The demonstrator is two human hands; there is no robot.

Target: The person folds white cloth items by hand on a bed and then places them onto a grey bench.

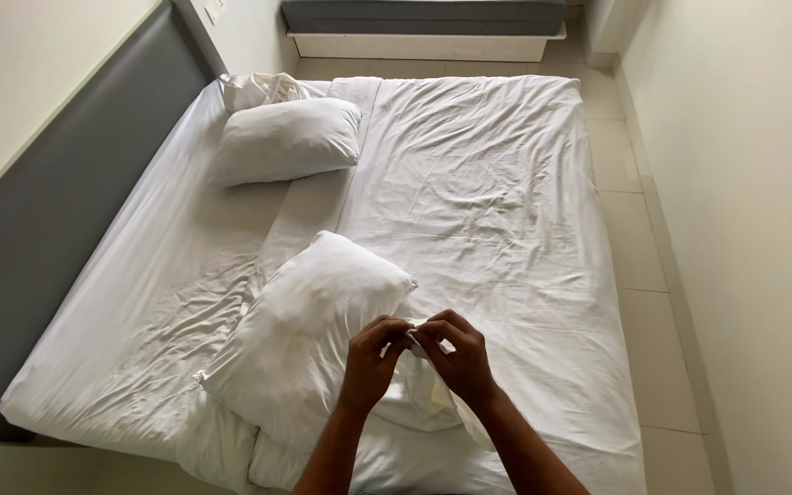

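Observation:
A white pillow [309,330] lies at the near end of the bed [497,192], tilted across the sheet. My left hand [370,362] and my right hand [456,357] meet at its near right corner. Both pinch the loose white fabric of the pillowcase opening [414,337], fingertips almost touching each other. A bunched flap of the pillowcase [423,399] hangs below my hands. A second white pillow [288,137] rests at the far left by the grey headboard [66,202].
A crumpled white cloth [263,89] lies behind the far pillow. The white duvet [488,174] covers the right half of the bed. Beige floor tiles [639,238] run along the right side beside a pale wall. A grey bench [423,16] stands beyond the bed.

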